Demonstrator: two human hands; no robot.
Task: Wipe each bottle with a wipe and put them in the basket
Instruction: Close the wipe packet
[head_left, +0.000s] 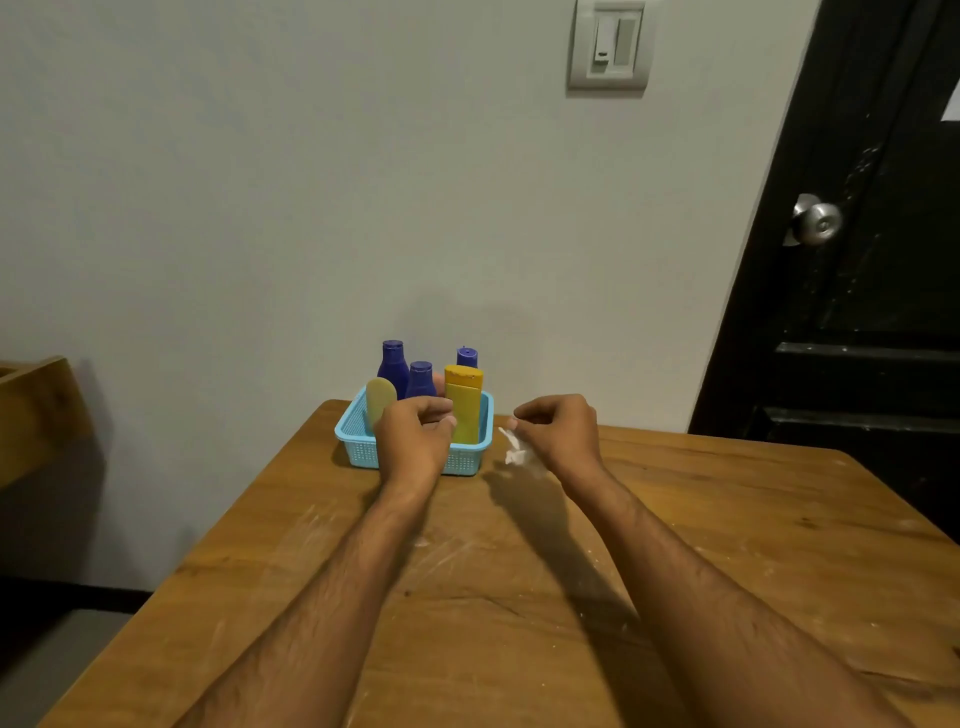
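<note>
A light blue perforated basket stands at the table's far edge by the wall. In it stand three dark blue bottles, a yellow bottle and a pale beige bottle. My left hand hovers at the basket's front with its fingers curled. Its fingertips rest against the yellow bottle's left side, and nothing shows inside the hand. To the right of the basket, my right hand pinches a crumpled white wipe, which hangs just above the table.
The wooden table has white scuff marks on its top. A grey wall rises right behind the basket. A black door with a metal knob stands at the right, and a wooden furniture piece at the left.
</note>
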